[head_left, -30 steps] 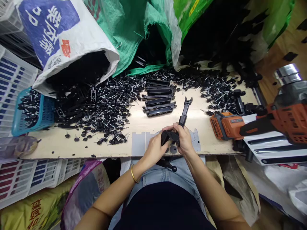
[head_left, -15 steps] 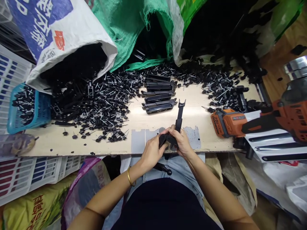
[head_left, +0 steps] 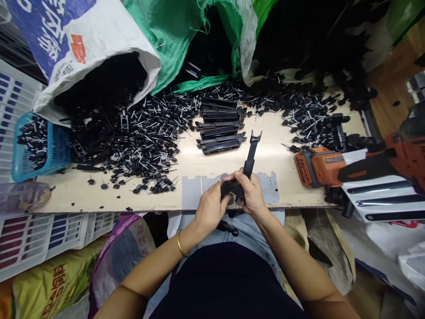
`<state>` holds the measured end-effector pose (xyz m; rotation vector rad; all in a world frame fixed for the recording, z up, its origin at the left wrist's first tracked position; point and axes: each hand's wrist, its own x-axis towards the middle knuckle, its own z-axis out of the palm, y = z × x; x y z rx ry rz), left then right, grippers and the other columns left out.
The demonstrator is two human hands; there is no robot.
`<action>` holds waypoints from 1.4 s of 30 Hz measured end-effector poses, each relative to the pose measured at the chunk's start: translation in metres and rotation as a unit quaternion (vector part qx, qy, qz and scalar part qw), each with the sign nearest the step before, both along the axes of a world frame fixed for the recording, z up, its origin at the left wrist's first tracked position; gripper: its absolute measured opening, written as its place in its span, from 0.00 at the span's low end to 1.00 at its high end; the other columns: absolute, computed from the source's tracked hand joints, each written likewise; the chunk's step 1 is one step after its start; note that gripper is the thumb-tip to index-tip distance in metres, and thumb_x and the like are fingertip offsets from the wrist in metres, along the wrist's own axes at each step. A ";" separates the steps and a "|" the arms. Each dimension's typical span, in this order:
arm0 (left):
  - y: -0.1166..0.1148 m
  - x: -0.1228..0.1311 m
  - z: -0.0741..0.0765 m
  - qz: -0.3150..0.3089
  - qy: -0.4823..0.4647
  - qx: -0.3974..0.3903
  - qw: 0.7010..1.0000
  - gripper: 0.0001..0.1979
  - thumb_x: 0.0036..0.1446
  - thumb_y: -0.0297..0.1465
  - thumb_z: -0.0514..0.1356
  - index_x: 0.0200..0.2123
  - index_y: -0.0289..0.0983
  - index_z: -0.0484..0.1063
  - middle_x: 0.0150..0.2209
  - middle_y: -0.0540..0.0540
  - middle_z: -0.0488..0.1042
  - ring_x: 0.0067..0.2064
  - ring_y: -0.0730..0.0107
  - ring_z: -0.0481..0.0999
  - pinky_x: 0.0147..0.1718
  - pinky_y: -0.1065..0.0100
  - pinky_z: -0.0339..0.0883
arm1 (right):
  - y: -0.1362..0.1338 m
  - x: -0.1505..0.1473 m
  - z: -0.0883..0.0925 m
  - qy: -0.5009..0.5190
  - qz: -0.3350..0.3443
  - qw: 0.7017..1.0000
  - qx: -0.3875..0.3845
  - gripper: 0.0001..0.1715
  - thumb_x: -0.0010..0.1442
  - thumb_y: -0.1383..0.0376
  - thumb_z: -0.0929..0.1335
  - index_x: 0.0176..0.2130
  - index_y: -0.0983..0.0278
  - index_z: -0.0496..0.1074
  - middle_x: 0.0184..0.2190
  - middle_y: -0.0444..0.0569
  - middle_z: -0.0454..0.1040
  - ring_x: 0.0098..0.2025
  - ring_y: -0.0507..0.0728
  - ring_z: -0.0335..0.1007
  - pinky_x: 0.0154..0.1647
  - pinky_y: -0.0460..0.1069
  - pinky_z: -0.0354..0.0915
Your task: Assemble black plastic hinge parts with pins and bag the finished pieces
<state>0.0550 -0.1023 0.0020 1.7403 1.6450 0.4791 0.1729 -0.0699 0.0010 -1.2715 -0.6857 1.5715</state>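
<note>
A black plastic jointed bracket (head_left: 251, 155) is held between both hands above the table's front edge. Its long arm points away from me and ends in a small two-pronged fork. My left hand (head_left: 210, 207) is closed around the bracket's curved near-left end. My right hand (head_left: 253, 194) grips the base of the long arm, thumb and fingers closed on it. Fingers hide part of the joint. Beyond the hands lies a row of similar folded black brackets (head_left: 222, 145). Another black rod with a ball-like tip (head_left: 229, 228) shows below the hands, by my lap.
Black-headed metal pins (head_left: 156, 146) lie heaped at the left and back, and a blue basket (head_left: 59, 148) holds more. An orange cordless power tool (head_left: 327, 166) lies at the right. Open sacks (head_left: 146, 57) of black parts line the back. Grey tape (head_left: 191, 192) covers the front edge.
The forked arm has tipped a little to the right and its end reaches slightly farther away. Both hands keep their hold on the bracket. The whole view has shifted slightly.
</note>
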 end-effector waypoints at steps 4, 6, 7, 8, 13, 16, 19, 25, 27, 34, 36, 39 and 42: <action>-0.002 0.001 -0.001 0.000 0.030 -0.009 1.000 0.11 0.54 0.24 0.58 0.43 0.35 0.66 0.38 0.41 0.75 0.40 0.57 0.77 0.39 0.60 0.70 | 0.000 -0.003 -0.003 0.002 -0.019 1.000 -0.007 0.14 0.52 0.56 0.68 0.22 0.62 0.69 0.22 0.45 0.74 0.27 0.53 0.69 0.32 0.47 0.66; -0.002 0.000 0.001 -0.020 0.001 -0.023 1.000 0.13 0.54 0.25 0.58 0.44 0.34 0.66 0.39 0.40 0.75 0.41 0.57 0.76 0.40 0.60 0.70 | 0.000 -0.001 -0.004 0.004 -0.025 1.000 -0.009 0.15 0.52 0.56 0.68 0.21 0.62 0.69 0.21 0.45 0.73 0.25 0.52 0.68 0.29 0.47 0.65; -0.002 -0.001 0.003 -0.039 -0.028 -0.041 0.998 0.14 0.54 0.25 0.58 0.45 0.35 0.66 0.39 0.41 0.75 0.41 0.58 0.76 0.40 0.61 0.70 | 0.000 0.001 -0.003 0.010 -0.023 1.000 -0.012 0.15 0.52 0.56 0.69 0.21 0.62 0.69 0.21 0.45 0.73 0.25 0.52 0.67 0.29 0.47 0.65; -0.003 -0.001 0.004 -0.057 -0.060 -0.066 0.994 0.15 0.53 0.26 0.59 0.45 0.36 0.66 0.38 0.43 0.75 0.41 0.59 0.77 0.39 0.62 0.70 | 0.000 0.003 -0.003 0.019 -0.021 0.999 -0.015 0.15 0.51 0.55 0.69 0.21 0.63 0.68 0.20 0.45 0.73 0.24 0.52 0.67 0.28 0.47 0.65; -0.018 0.011 0.005 0.009 -0.130 -0.141 0.981 0.08 0.56 0.27 0.56 0.41 0.37 0.67 0.33 0.45 0.76 0.35 0.64 0.77 0.34 0.67 0.69 | 0.000 0.005 -0.001 0.052 -0.055 0.997 -0.008 0.16 0.52 0.56 0.69 0.21 0.62 0.66 0.19 0.43 0.70 0.22 0.52 0.67 0.25 0.47 0.64; -0.025 0.016 0.002 0.031 -0.146 -0.128 0.981 0.10 0.57 0.25 0.55 0.43 0.37 0.66 0.34 0.44 0.76 0.35 0.64 0.77 0.33 0.68 0.68 | 0.000 0.003 -0.002 0.049 -0.062 0.997 -0.012 0.16 0.52 0.56 0.69 0.21 0.62 0.65 0.18 0.42 0.69 0.21 0.51 0.67 0.24 0.47 0.64; -0.024 0.011 0.000 -0.025 -0.143 -0.129 0.981 0.10 0.56 0.24 0.55 0.42 0.37 0.65 0.32 0.45 0.76 0.33 0.64 0.77 0.30 0.68 0.67 | -0.001 0.004 -0.006 0.065 -0.023 0.997 -0.035 0.16 0.52 0.58 0.69 0.20 0.63 0.64 0.17 0.42 0.69 0.21 0.51 0.66 0.23 0.47 0.63; -0.016 0.008 0.000 -0.011 -0.111 -0.107 0.988 0.11 0.55 0.22 0.55 0.42 0.36 0.64 0.33 0.43 0.76 0.34 0.61 0.78 0.30 0.67 0.67 | -0.002 -0.003 -0.013 0.094 -0.120 0.988 0.026 0.16 0.54 0.60 0.68 0.21 0.63 0.64 0.18 0.41 0.69 0.23 0.50 0.66 0.28 0.47 0.65; -0.016 0.010 0.002 -0.011 -0.113 -0.104 0.988 0.12 0.54 0.22 0.55 0.43 0.36 0.64 0.33 0.43 0.76 0.34 0.61 0.78 0.31 0.67 0.67 | -0.001 -0.005 -0.013 0.096 -0.129 0.986 0.043 0.16 0.55 0.60 0.68 0.21 0.63 0.64 0.18 0.41 0.69 0.22 0.50 0.66 0.30 0.47 0.66; -0.006 0.002 0.000 -0.063 -0.096 -0.130 0.985 0.09 0.58 0.25 0.53 0.43 0.34 0.64 0.33 0.42 0.76 0.34 0.60 0.78 0.30 0.67 0.67 | 0.003 -0.010 -0.018 0.086 -0.140 0.986 0.039 0.16 0.55 0.58 0.68 0.22 0.63 0.63 0.18 0.40 0.69 0.23 0.50 0.67 0.29 0.47 0.66; 0.008 -0.005 -0.001 -0.107 -0.080 -0.146 0.980 0.10 0.58 0.27 0.54 0.44 0.35 0.65 0.34 0.44 0.76 0.34 0.62 0.78 0.30 0.67 0.67 | 0.003 -0.003 -0.022 0.056 -0.148 0.987 0.025 0.17 0.55 0.55 0.68 0.23 0.62 0.63 0.20 0.41 0.70 0.25 0.50 0.69 0.31 0.47 0.67; 0.037 -0.019 -0.001 -0.198 -0.002 -0.125 0.972 0.09 0.58 0.30 0.57 0.43 0.37 0.68 0.36 0.44 0.75 0.36 0.62 0.77 0.33 0.66 0.69 | -0.003 0.027 -0.023 -0.071 -0.026 0.996 -0.038 0.20 0.53 0.49 0.69 0.28 0.63 0.66 0.25 0.44 0.73 0.28 0.53 0.71 0.31 0.49 0.68; 0.061 -0.030 -0.002 -0.231 0.139 -0.012 0.963 0.16 0.55 0.30 0.62 0.47 0.34 0.68 0.44 0.39 0.72 0.45 0.54 0.74 0.41 0.59 0.70 | -0.010 0.066 -0.015 -0.213 0.204 0.952 -0.082 0.23 0.54 0.46 0.68 0.27 0.63 0.66 0.22 0.47 0.73 0.25 0.55 0.71 0.28 0.50 0.67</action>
